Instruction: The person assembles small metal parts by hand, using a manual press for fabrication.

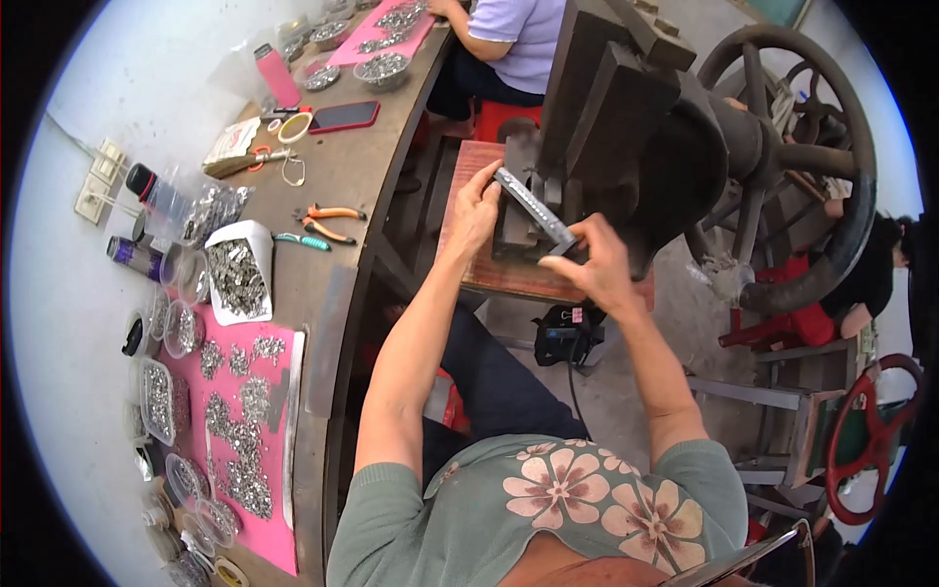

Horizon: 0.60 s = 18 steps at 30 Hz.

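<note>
A narrow grey metal bar (533,208) with a row of small shiny pieces along its face is held slantwise between my two hands. Its upper left end is pinched by my left hand (475,207). At its lower right end are the curled thumb and fingers of my right hand (601,262). The bar hangs just in front of a dark, heavy hand press (621,117) and over its wooden stand (474,168). Part of the press bed lies hidden behind the bar and my fingers.
A large handwheel (856,181) stands right of the press. On the left bench, a pink mat (220,352), a white scoop tray (217,303), orange-handled pliers (337,213) and a phone (344,117) lie among tubs of metal parts. Another person (504,39) sits beyond.
</note>
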Available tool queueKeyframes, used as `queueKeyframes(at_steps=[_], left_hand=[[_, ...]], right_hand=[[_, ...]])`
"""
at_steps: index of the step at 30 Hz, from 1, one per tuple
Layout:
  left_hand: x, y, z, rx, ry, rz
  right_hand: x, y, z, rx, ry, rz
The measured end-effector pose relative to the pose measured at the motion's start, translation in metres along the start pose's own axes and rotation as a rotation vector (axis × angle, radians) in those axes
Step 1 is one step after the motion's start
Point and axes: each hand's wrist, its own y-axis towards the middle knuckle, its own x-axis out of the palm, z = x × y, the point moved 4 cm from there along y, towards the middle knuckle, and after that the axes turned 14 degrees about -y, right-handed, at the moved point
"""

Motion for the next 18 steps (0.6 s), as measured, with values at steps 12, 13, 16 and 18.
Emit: queueKeyframes(at_steps=[12, 13, 16, 18], left_hand=[[0.018, -0.001, -0.010, -0.030, 0.022, -0.134], [0.021, -0.008, 0.003, -0.115, 0.038, -0.173], [0.029, -0.028, 0.005, -0.016, 0.095, -0.293], [0.034, -0.040, 0.004, 0.020, 0.125, -0.351]], right_hand=[[-0.100, -0.009, -0.025, -0.228, -0.250, 0.371], [-0.147, -0.026, -0.020, -0.197, -0.387, 0.556], [-0.242, -0.082, 0.025, 0.006, -0.360, 1.209], [-0.234, -0.098, 0.057, 0.177, -0.247, 1.196]])
